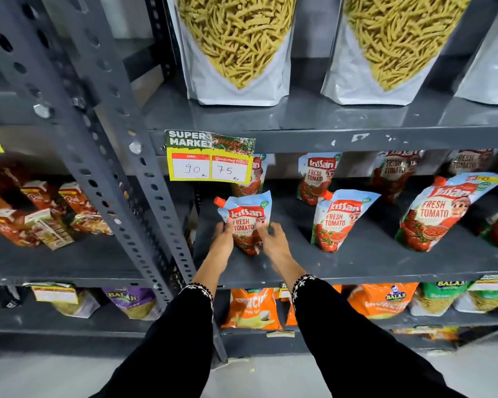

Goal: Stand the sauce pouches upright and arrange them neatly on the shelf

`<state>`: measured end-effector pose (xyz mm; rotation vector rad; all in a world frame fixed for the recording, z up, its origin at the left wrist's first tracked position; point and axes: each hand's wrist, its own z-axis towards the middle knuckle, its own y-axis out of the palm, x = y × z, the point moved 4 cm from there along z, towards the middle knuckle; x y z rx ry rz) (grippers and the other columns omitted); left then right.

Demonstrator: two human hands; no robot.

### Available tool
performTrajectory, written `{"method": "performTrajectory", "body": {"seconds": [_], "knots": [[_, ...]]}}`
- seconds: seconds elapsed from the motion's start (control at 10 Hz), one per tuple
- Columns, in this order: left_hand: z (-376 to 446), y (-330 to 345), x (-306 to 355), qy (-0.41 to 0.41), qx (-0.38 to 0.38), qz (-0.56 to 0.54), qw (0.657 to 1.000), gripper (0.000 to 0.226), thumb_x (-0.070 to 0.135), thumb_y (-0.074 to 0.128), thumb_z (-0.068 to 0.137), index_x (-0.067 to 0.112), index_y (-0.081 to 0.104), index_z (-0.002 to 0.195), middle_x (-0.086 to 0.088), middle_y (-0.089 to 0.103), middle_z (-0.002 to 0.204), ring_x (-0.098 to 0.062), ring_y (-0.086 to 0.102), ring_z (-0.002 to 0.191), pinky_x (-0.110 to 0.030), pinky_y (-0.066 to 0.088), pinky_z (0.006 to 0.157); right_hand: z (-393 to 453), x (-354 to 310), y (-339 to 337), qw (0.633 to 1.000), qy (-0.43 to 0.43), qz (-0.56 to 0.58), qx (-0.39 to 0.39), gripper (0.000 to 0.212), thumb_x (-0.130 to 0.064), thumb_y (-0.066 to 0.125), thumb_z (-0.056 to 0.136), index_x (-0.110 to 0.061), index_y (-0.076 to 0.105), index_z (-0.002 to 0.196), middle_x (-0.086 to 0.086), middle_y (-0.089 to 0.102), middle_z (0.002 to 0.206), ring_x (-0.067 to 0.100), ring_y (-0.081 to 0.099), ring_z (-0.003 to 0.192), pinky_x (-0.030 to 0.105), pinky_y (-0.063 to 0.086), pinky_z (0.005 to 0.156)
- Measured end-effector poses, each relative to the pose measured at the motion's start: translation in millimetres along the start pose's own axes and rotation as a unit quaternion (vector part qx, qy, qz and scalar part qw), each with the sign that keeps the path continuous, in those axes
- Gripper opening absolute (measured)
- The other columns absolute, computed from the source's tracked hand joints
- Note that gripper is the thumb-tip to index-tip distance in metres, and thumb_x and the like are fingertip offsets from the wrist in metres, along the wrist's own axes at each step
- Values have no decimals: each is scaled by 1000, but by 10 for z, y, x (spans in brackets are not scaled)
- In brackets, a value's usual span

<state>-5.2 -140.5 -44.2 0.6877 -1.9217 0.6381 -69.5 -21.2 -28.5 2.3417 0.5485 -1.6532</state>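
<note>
A blue-and-red tomato sauce pouch (246, 218) with an orange cap stands at the left front of the grey shelf (357, 268). My left hand (224, 235) grips its left side and my right hand (272, 237) grips its right side. To the right, a second pouch (338, 219) stands upright. Further right, a third pouch (440, 211) leans over. Several more pouches (316, 176) stand in the back row, partly hidden under the upper shelf edge.
A yellow price tag (210, 160) hangs from the upper shelf edge above the held pouch. A perforated grey upright (144, 196) borders the bay on the left. Big snack bags (236, 47) stand above, orange snack packs (252, 308) below, juice cartons (41, 208) lie at left.
</note>
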Motion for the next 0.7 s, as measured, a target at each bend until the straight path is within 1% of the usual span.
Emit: {"method": "performTrajectory", "body": {"seconds": [0.1,0.2,0.4,0.5,0.6,0.7], "knots": [[-26,-28,20,4,6,-2,1000,53,54,32,93,19,41,132,-11,50,141,-33,50,127,-51,40,108,37,35,16,1000,5,18,-15,29,-39,59,86,-17,48,103,11,63,118,27,63,109,48,53,95],[-41,-57,16,9,16,-9,1000,51,52,34,94,18,42,131,-11,52,140,-33,52,125,-50,41,108,29,19,36,1000,3,21,-18,28,-36,57,88,-17,46,105,9,61,117,28,62,111,49,52,96],[-40,-83,67,21,24,-7,999,47,48,35,95,17,42,131,-12,54,137,-32,54,122,-49,43,106,-18,12,82,998,6,60,-16,26,-31,56,91,-14,43,106,4,57,107,21,60,98,44,52,93],[-1,-99,44,26,26,-13,999,47,47,35,96,17,42,131,-12,53,138,-33,54,122,-48,44,106,12,20,105,998,2,65,-24,25,-30,55,91,-14,43,105,7,57,109,21,59,97,42,52,92],[-40,-106,44,21,29,-8,999,49,48,35,95,17,41,133,-12,53,139,-33,53,123,-48,43,106,-37,-8,89,998,9,52,-30,28,-31,55,91,-13,43,109,10,58,116,21,59,99,43,52,93],[34,-101,15,1,38,9,999,59,53,33,94,14,36,139,-11,47,145,-31,48,130,-48,41,109,-30,-2,83,1000,16,14,-21,52,-36,56,89,-9,40,130,12,56,132,26,61,110,43,52,97]]}}
